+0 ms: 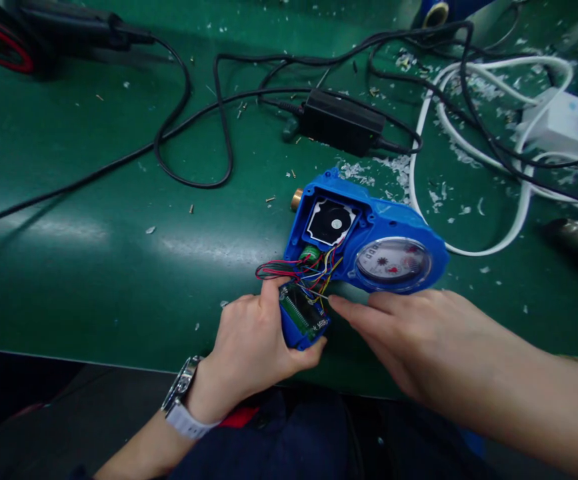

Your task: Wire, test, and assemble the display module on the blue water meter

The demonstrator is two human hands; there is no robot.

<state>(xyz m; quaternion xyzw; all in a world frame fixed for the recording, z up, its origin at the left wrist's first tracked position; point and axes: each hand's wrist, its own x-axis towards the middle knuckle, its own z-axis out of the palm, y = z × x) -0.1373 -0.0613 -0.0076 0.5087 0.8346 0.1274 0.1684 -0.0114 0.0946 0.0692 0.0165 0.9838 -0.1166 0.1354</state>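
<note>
My left hand (249, 340) is closed around a small blue housing part with a green circuit board (301, 311) in it, near the table's front edge. Colored wires (326, 263) run from the board into the open compartment of a blue water meter (313, 193). The meter lies just behind, its round dial (393, 260) facing up and a brass fitting (297, 199) at its left. In my right hand (409, 327) is a thin metal tool (316, 292), its tip among the wires by the board; its exact kind is unclear.
A black power adapter (341, 121) with looping black cables lies behind the meter. To the right are a white cord (519, 220) and a white power strip (569, 127). A black tool with a red ring (1, 45) is at far left. Small screws and plastic shavings litter the green tabletop (93, 267).
</note>
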